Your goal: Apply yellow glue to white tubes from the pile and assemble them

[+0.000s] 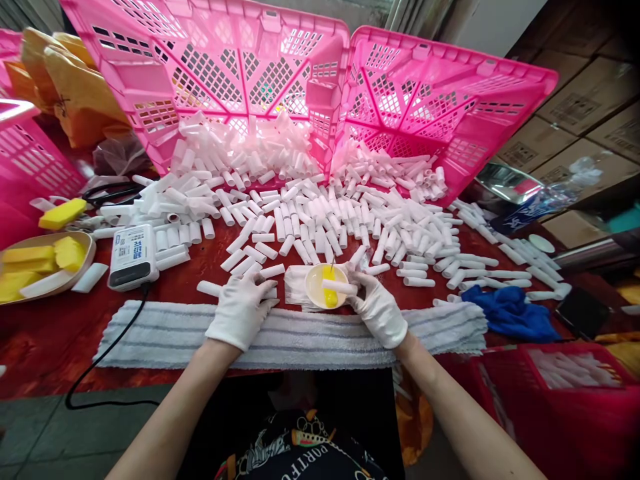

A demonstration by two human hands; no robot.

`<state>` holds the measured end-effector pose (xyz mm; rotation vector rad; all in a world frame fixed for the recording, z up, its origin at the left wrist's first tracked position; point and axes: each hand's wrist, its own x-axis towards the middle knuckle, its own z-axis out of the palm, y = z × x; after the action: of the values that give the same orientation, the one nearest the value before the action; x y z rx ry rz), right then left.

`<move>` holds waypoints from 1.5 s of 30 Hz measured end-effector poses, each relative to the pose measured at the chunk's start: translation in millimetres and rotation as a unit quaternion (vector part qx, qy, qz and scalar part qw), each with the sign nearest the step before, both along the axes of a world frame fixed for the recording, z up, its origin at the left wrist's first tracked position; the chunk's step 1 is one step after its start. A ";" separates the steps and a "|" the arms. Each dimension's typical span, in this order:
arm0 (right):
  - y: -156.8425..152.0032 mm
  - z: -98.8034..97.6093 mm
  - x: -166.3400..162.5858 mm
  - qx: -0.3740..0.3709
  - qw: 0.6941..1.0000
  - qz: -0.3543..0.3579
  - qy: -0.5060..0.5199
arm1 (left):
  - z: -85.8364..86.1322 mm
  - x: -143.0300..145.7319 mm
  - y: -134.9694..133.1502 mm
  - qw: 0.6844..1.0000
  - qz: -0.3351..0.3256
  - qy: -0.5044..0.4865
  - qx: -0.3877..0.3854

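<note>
My right hand [377,308], in a white glove, grips one end of a white tube [340,287]. The tube lies level across a small cream bowl [311,287] with yellow stuff [329,297] and a thin upright pin in it. My left hand [241,305], also gloved, is left of the bowl, its fingers bent around a short white tube [271,292] that is partly hidden. Another tube [208,288] pokes out past its outer side. Clear plastic sleeves [295,285] lie under the bowl. A striped towel [320,340] runs beneath both wrists.
Many loose white tubes [300,223] spill from two tipped pink crates [345,87] over the red tabletop [45,340]. At left are a corded white device [133,257] and a dish [91,257] of yellow sponges. A blue cloth [510,310] and a dark phone-like slab [583,312] lie right.
</note>
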<state>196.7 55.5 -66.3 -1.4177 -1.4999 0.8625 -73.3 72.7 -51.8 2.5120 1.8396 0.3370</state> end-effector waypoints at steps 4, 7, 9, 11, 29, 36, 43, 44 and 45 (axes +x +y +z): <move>-2.7 -4.1 -2.7 -0.056 0.998 -0.015 -0.024 | 2.5 -1.3 2.9 0.999 0.030 0.017 -0.023; -5.6 -6.8 -4.6 0.004 0.999 -0.029 -0.040 | 1.9 -1.7 5.4 0.998 0.040 -0.016 -0.035; -7.4 -6.5 -5.0 -0.009 0.999 -0.019 -0.033 | 2.3 0.4 3.9 0.995 0.053 -0.083 -0.027; -8.7 -5.4 -5.2 -0.042 0.999 -0.012 -0.023 | 4.0 5.0 -0.3 0.980 0.055 -0.188 -0.038; -29.8 6.2 22.7 -0.019 0.987 -0.151 0.047 | 11.6 40.4 -24.3 0.856 0.041 -0.486 -0.170; -34.9 38.0 -1.1 -0.130 0.974 -0.021 0.183 | 32.8 71.9 -41.3 0.883 -0.045 -0.436 -0.168; -49.7 53.8 1.3 0.023 0.988 -0.033 -0.146 | 45.2 74.2 -48.1 0.895 -0.093 -0.381 -0.215; -53.3 54.4 -0.1 0.081 0.977 -0.022 -0.197 | 44.5 77.7 -49.6 0.887 -0.083 -0.384 -0.242; -56.3 54.3 -2.0 0.145 0.958 -0.009 -0.246 | 43.3 82.4 -51.5 0.877 -0.064 -0.391 -0.274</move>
<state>194.6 -0.8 -12.0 -1.4820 -1.8863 0.2605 9.1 21.2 -8.5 1.7156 1.2094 0.6072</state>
